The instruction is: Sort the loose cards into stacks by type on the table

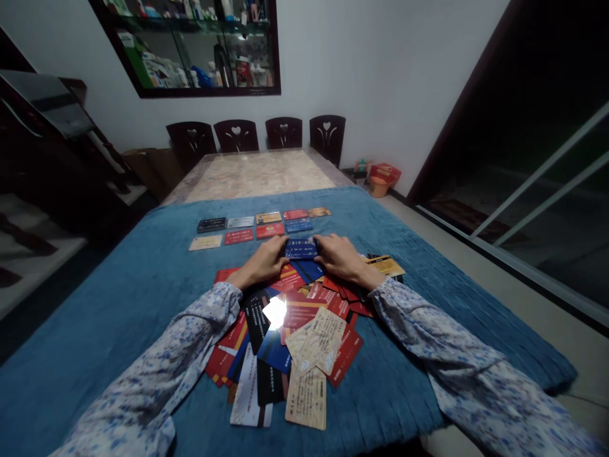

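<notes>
A blue card with pale lettering is held between both hands, just above the far side of a loose card pile. My left hand grips its left end and my right hand its right end. Whether it is one card or a small stack, I cannot tell. Red, blue, black, white and cream cards overlap in the pile, and a bright glare covers part of one. Beyond my hands, cards lie in two rows, among them a black card, a red card and a blue card.
A blue cloth covers the near part of the long table, whose marbled top shows farther off. Several dark chairs line the far end. An orange bin stands on the floor by the wall.
</notes>
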Motion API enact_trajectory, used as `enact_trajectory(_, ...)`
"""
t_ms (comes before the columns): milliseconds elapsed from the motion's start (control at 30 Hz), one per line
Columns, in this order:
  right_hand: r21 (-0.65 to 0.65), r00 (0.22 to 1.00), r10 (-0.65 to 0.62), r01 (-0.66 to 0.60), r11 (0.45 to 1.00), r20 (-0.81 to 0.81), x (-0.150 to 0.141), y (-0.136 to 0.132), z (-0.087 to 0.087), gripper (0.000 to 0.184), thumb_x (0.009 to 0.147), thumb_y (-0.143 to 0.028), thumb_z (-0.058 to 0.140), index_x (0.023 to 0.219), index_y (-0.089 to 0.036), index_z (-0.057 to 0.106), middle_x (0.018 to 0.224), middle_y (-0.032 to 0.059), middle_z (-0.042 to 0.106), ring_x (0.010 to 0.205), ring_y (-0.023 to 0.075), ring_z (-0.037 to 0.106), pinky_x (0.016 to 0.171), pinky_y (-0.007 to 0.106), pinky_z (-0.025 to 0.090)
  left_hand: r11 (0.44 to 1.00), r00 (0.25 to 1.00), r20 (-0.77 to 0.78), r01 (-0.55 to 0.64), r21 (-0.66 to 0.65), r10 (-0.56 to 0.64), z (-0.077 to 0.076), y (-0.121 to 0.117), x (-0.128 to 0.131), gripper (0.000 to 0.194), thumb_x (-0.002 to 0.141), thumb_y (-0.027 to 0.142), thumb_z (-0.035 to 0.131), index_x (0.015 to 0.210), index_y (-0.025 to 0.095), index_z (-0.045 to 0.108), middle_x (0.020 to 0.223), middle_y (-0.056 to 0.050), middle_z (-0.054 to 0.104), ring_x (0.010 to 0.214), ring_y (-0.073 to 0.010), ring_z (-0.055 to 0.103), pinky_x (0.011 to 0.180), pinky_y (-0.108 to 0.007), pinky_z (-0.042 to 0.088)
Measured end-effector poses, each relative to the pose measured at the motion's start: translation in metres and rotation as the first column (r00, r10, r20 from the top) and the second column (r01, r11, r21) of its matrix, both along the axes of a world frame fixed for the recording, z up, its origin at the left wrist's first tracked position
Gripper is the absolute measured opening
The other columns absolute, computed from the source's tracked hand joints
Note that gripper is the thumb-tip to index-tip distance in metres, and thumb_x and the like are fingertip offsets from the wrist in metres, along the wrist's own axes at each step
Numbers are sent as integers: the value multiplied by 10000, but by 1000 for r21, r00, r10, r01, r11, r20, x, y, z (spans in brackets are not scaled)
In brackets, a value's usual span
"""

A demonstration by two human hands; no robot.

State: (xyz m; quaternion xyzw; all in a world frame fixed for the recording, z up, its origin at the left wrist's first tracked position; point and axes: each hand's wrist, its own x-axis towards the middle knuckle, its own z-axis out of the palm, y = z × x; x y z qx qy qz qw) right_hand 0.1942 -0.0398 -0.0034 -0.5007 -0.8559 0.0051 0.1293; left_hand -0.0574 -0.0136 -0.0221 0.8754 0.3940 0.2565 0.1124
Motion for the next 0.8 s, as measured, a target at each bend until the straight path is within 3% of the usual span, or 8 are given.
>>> enact_trajectory(433, -43, 999, 24, -22, 999, 48, -1, 7, 11, 345, 936, -256, 673, 1267, -189, 602, 1213, 133, 722, 1097, 280, 610, 814, 352, 418, 999, 999, -38, -38, -7, 38, 4, 3, -2, 497, 820, 177, 718, 1305, 167, 611, 1196, -134, 654, 1094, -283, 661, 1006, -455, 551)
enact_trajectory(800, -104, 992, 97, -89, 991, 75, 10, 38, 24, 370, 916, -230, 672, 1279, -177, 630, 1235, 137, 691, 1134, 283, 599, 853, 360, 459, 998, 993, -105, -58, -5, 57, 19, 19, 3, 382, 814, 210, 710, 1191, 181, 658, 1158, -107, 618, 1064, -272, 635, 989, -441, 546)
